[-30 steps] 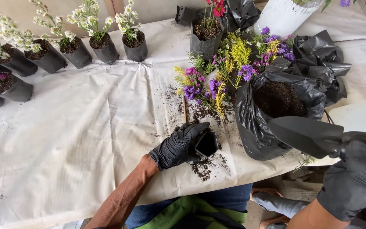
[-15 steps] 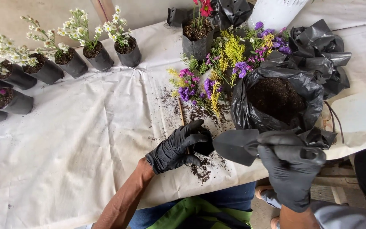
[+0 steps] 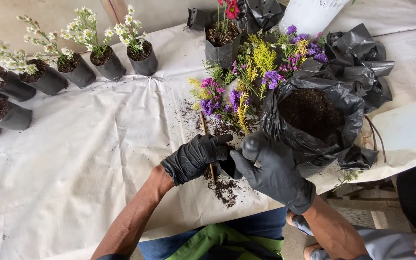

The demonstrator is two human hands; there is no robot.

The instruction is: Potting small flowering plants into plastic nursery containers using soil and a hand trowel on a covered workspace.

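Your left hand (image 3: 193,158) grips the small pot (image 3: 227,166), just left of the soil bag (image 3: 314,125). Right hand (image 3: 270,168) covers it; right fingers' grip unclear. Keep pot upright, steady.

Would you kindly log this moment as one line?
left hand: grips small black pot | right hand: over pot, trowel hidden | soil bag: open, right of pot | cloth: soil spilled

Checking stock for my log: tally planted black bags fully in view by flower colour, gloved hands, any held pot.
White-flowered bags: 5
Purple-flowered bags: 1
Red-flowered bags: 1
Gloved hands, left hand and right hand: 2
Small black pot in the left hand: 1
Total: 10
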